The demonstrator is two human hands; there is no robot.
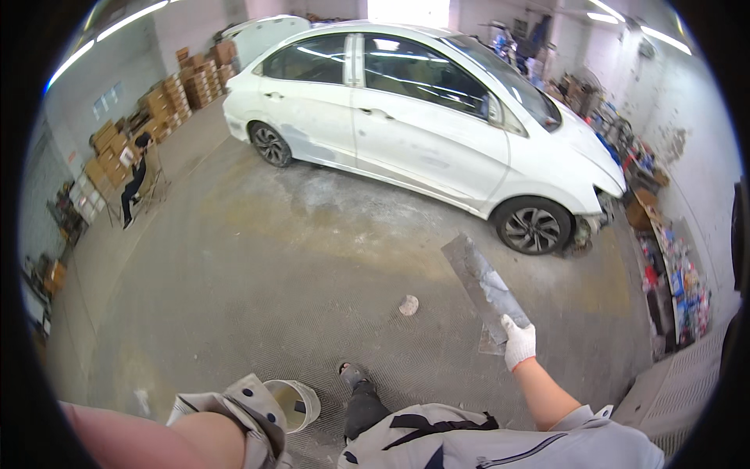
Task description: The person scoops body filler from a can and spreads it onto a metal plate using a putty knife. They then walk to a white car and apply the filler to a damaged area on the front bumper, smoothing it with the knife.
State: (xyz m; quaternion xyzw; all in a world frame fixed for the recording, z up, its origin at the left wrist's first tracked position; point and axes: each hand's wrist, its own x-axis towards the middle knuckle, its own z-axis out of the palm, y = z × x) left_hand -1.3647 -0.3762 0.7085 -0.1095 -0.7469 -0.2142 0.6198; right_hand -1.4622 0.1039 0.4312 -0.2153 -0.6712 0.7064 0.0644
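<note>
My right hand (519, 344), in a white knit glove, is closed round the near end of a long flat grey board (478, 280). A pale grey smear of paste lies along the board's upper face. Beside the hand, a smaller flat plate (491, 342) juts out under the board; whether I hold it too is unclear. My left forearm comes in at the lower left, with its hand out of the picture. Ahead stands a white car (422, 133), with dull grey patches on its side panels and its front bumper area exposed. The board is apart from it.
A whitish bucket (301, 406) stands near my foot, and a round pale disc (408, 305) lies on the floor. Cardboard boxes (160, 105) line the left wall, where a person (139, 184) sits. A cluttered shelf (672, 273) stands at the right, near a grey slatted unit (672, 391).
</note>
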